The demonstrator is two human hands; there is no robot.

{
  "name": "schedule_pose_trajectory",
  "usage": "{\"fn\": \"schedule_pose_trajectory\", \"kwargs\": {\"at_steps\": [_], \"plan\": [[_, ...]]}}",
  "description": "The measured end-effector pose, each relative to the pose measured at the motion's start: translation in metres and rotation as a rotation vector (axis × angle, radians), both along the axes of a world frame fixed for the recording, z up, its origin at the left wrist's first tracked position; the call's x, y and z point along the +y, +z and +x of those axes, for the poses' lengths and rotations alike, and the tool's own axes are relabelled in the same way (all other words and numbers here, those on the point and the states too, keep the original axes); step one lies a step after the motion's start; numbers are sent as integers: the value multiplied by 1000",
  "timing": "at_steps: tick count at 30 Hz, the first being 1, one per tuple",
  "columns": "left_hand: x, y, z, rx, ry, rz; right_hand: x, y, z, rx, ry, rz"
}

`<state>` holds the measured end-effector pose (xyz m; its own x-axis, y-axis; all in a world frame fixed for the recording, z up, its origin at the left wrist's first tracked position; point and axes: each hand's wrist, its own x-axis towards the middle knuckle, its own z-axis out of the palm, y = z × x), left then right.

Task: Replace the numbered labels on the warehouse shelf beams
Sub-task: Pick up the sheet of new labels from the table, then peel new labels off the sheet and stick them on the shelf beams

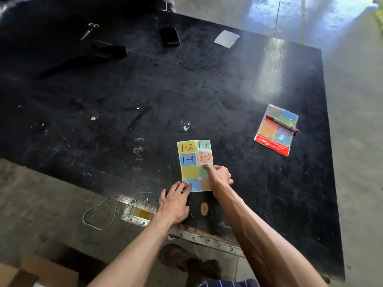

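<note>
A sheet of coloured labels (191, 162) lies on the black table (145, 100) near its front edge. Its upper stickers read 1-2, 1-3, 1-4 and 1-5 in red; the lower ones are blank. My left hand (176, 200) presses flat fingers on the sheet's lower left corner. My right hand (219, 176) has its index finger stretched out, the tip touching the green blank label just below the 1-5 label, the other fingers curled in.
A packet of blank labels (271, 139) with a red marker (283, 123) across it lies to the right. Scissors (89, 31), a dark phone (170, 35), a white paper square (227, 38) and a black strap (83, 59) sit at the far side. A white cable (99, 216) loops on the floor.
</note>
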<state>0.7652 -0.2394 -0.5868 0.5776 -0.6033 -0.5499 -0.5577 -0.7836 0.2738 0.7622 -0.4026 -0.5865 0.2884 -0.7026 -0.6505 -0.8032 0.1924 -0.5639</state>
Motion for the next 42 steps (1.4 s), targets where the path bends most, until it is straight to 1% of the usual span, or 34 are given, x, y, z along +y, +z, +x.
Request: {"fn": "schedule_pose_trajectory", "kwargs": {"at_steps": [2, 4, 6, 9, 11, 13, 15, 17, 19, 22, 24, 27, 28, 30, 33, 34, 38, 42], "plan": [[3, 0, 1, 18, 2, -11, -3, -1, -2, -13, -1, -35], [7, -1, 2, 50, 37, -56, -9, -3, -4, -89, 20, -31], [13, 0, 4, 90, 144, -190, -12, -1, -6, -213, 61, 14], [22, 9, 12, 225, 490, -477, -8, 16, -4, -367, 166, 78], [31, 17, 24, 329, 772, -595, 1, 33, 3, -446, 243, 129], [44, 31, 37, 429, 1007, -690, 12, 50, 14, -516, 330, 188], [61, 45, 48, 557, 1170, -794, 26, 67, 26, -559, 432, 259], [84, 65, 58, 667, 1275, -936, 46, 83, 39, -609, 542, 332], [107, 90, 63, 690, 1354, -1105, 69, 98, 52, -642, 641, 399], [146, 122, 68, 580, 1468, -1324, 110, 117, 69, -669, 790, 467], [172, 140, 65, 457, 1494, -1396, 139, 126, 77, -680, 883, 495], [208, 161, 50, 131, 1551, -1388, 183, 141, 86, -708, 1038, 522], [220, 168, 43, 51, 1553, -1393, 199, 146, 88, -715, 1097, 526], [241, 182, 25, -75, 1590, -1381, 228, 159, 89, -742, 1213, 547], [279, 204, -9, -270, 1706, -1371, 277, 183, 83, -807, 1373, 611], [286, 209, -15, -317, 1725, -1369, 287, 190, 80, -845, 1395, 616], [324, 244, -64, -608, 1804, -1348, 354, 226, 60, -1020, 1483, 662], [358, 274, -120, -804, 1884, -1294, 409, 257, 26, -1167, 1581, 746]]}}
